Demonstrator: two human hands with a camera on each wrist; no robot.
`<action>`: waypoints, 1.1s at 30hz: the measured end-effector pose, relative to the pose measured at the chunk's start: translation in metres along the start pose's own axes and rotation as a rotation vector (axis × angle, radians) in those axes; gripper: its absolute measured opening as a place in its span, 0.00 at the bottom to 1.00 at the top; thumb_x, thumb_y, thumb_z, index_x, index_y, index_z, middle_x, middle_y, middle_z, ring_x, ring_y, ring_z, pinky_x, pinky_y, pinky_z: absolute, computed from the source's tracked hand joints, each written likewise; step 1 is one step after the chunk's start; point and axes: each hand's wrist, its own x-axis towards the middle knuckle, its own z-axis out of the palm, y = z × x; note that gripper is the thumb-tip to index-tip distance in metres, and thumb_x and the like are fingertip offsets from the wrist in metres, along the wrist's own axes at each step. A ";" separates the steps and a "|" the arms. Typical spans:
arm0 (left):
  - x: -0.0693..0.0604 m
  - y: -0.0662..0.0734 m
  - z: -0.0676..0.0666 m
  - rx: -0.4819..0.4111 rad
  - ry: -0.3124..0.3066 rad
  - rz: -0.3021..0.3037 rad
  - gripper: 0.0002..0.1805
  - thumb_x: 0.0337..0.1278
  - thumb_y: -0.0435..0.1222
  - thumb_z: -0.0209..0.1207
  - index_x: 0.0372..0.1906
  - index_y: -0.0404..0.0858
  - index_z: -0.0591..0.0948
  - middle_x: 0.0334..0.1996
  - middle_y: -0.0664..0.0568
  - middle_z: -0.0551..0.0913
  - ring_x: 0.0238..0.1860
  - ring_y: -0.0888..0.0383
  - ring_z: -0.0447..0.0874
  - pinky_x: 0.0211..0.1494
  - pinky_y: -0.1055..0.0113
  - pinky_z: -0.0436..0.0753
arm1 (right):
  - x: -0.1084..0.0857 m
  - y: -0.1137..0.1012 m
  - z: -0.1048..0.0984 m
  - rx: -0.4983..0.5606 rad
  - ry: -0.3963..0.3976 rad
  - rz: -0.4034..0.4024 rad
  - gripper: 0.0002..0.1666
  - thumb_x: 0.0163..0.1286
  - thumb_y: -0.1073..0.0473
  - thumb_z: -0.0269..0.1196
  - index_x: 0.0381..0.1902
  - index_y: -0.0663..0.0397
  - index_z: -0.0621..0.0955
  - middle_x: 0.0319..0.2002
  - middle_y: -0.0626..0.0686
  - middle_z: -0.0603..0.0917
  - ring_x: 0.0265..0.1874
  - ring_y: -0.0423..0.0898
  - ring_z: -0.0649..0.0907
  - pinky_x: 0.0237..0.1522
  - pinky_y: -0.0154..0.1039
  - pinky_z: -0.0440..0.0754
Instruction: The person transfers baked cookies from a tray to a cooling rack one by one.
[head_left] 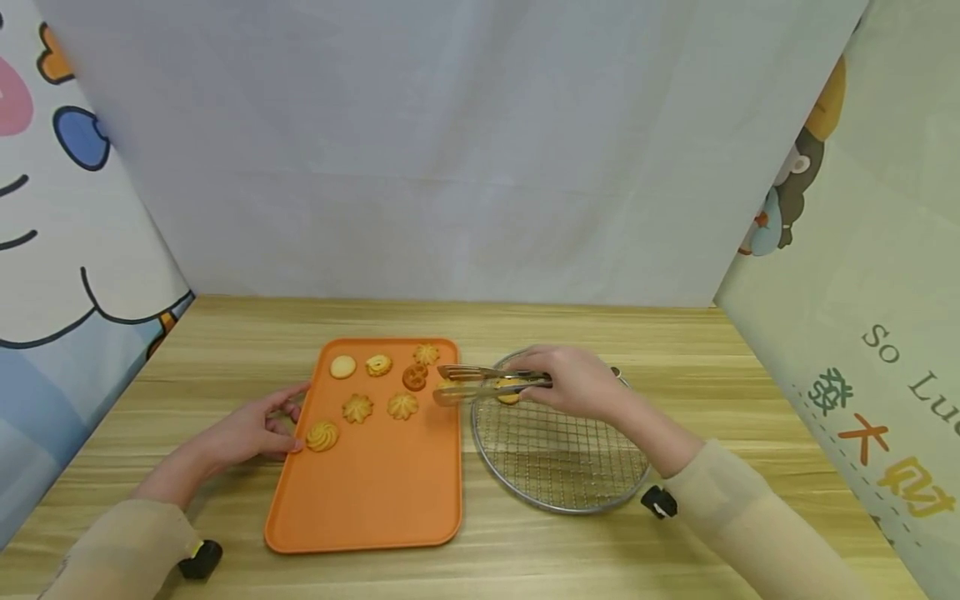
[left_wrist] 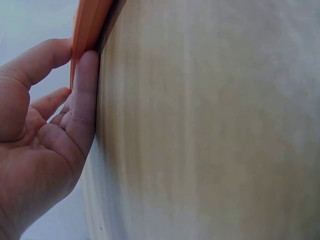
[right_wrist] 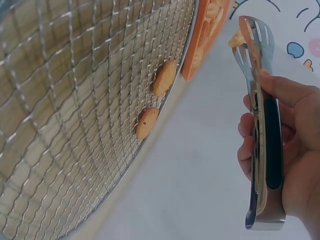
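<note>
The orange tray (head_left: 367,500), smooth and rectangular with rounded corners, holds seven cookies (head_left: 357,408), including stars, a swirl and a pretzel shape. To its right, the round rack (head_left: 555,475), crimped wire mesh in a metal rim, carries two cookies at its far side. The left hand (head_left: 243,431) grips the tray's left rim. The right hand (head_left: 573,382), above the rack, grips metal tongs (head_left: 487,372); their slotted tips clasp one cookie (right_wrist: 236,40) over the tray's right side.
</note>
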 end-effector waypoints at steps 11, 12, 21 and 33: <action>0.000 0.000 0.000 0.006 0.000 -0.005 0.52 0.52 0.34 0.66 0.75 0.37 0.44 0.49 0.38 0.61 0.35 0.54 0.77 0.41 0.60 0.82 | -0.021 0.012 -0.005 -0.008 0.039 0.024 0.21 0.60 0.54 0.68 0.52 0.45 0.82 0.48 0.48 0.83 0.40 0.45 0.83 0.41 0.43 0.80; 0.000 0.000 0.000 0.004 0.000 -0.006 0.52 0.52 0.34 0.66 0.75 0.37 0.44 0.49 0.38 0.61 0.35 0.54 0.77 0.41 0.60 0.82 | -0.024 0.013 -0.005 -0.008 0.043 0.029 0.21 0.60 0.53 0.68 0.52 0.46 0.82 0.48 0.48 0.83 0.41 0.45 0.83 0.42 0.44 0.81; 0.000 0.000 0.000 0.009 -0.001 0.002 0.52 0.52 0.34 0.66 0.75 0.37 0.44 0.49 0.38 0.61 0.35 0.54 0.77 0.40 0.61 0.82 | -0.044 0.022 -0.007 -0.002 0.050 0.079 0.23 0.60 0.54 0.68 0.54 0.47 0.81 0.49 0.50 0.82 0.30 0.39 0.82 0.35 0.40 0.80; 0.000 -0.001 0.000 0.012 0.000 0.009 0.52 0.52 0.34 0.66 0.75 0.37 0.44 0.49 0.38 0.61 0.35 0.54 0.77 0.41 0.60 0.83 | -0.067 0.031 -0.001 -0.012 0.064 0.087 0.23 0.58 0.55 0.69 0.52 0.48 0.82 0.49 0.51 0.83 0.20 0.29 0.73 0.27 0.32 0.73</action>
